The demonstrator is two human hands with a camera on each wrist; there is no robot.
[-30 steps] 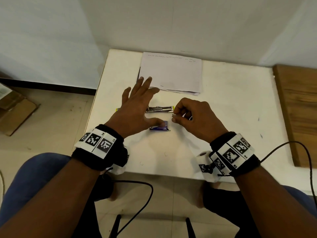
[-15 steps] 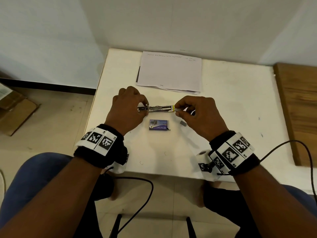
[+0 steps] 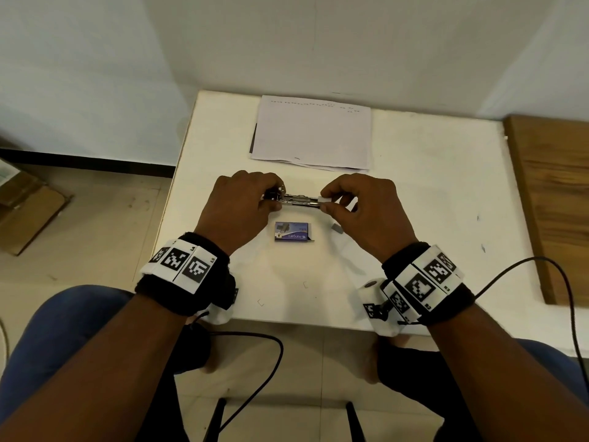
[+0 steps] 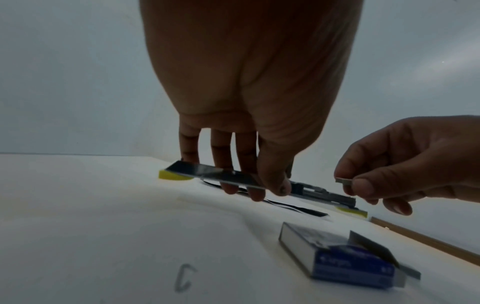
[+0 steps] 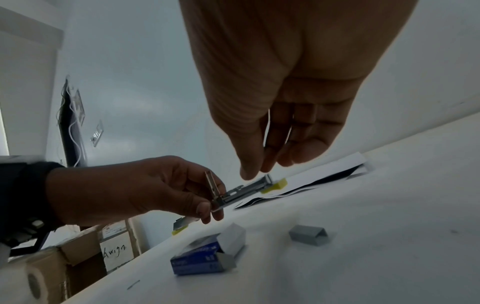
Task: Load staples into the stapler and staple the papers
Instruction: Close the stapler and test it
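Note:
The stapler [image 3: 298,200] lies opened out, its metal magazine [image 4: 322,194] bared and its black, yellow-tipped cover [image 4: 207,172] swung back. My left hand [image 3: 271,199] grips it at the hinge end, fingers and thumb curled round the cover [image 5: 215,195]. My right hand [image 3: 325,204] pinches a short staple strip [image 4: 342,180] between thumb and forefinger at the magazine's front end [image 5: 267,179]. The blue staple box [image 3: 293,231] sits open on the table just below the stapler. The papers [image 3: 312,135] lie stacked at the table's far edge.
A spare staple strip [image 3: 337,228] lies right of the box, also the spare strip [image 5: 309,235]. Single bent staples [image 4: 185,277] lie near the front of the white table [image 3: 430,193]. A wooden board [image 3: 554,199] stands at the right; cardboard boxes [image 3: 28,215] on the floor left.
My left hand, flat over the stapler a second ago, has curled round its hinge end. My right hand has carried the staple strip to the magazine's front.

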